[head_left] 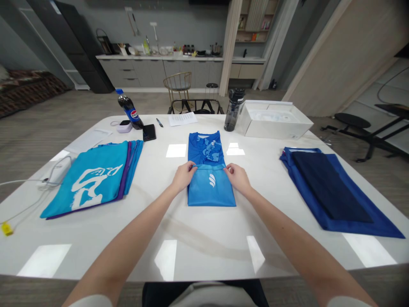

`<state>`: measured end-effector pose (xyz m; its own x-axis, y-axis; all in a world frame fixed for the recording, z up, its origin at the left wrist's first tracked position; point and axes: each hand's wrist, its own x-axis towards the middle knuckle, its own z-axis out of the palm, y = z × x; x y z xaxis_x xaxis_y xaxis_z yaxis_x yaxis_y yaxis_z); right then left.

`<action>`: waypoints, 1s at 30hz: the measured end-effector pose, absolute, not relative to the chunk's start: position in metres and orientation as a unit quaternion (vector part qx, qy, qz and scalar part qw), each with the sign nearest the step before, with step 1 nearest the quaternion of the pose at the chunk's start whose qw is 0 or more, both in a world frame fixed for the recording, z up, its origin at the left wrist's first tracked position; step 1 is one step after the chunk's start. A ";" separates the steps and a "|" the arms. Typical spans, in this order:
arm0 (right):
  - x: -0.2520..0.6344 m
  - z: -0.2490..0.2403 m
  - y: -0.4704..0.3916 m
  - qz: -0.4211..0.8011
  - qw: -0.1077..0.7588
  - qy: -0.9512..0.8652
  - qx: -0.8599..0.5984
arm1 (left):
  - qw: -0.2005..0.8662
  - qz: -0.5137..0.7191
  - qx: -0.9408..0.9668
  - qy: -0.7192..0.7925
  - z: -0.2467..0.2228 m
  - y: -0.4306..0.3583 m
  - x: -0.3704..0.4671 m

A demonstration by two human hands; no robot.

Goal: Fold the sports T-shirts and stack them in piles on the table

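Two hands [183,176] [239,178] pinch a shirt [207,185]; part-folded.

There are two hands [184,175] [238,177], one central shirt [204,172], two garment stacks [110,187] [329,187], one tumbler [234,110].

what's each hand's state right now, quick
Left hand: closed, pinching the blue shirt at its hem's left end.
Right hand: closed, pinching the same hem's right end.
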<state>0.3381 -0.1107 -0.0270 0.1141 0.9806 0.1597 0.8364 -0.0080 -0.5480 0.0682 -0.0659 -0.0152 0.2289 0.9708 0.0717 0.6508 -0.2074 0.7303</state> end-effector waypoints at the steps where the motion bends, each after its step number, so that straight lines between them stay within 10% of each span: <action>1: 0.340 -0.026 -0.111 0.136 0.295 -0.658 -0.679 | 0.293 0.288 0.740 0.533 -0.013 -0.067 0.066; 14: 0.333 0.045 0.031 0.056 0.551 -0.591 -0.587 | 0.418 0.503 0.652 0.384 0.052 0.096 0.101; 30: 0.327 -0.043 0.132 0.007 0.292 -0.544 -0.786 | 0.159 0.405 0.683 0.587 -0.043 0.191 0.108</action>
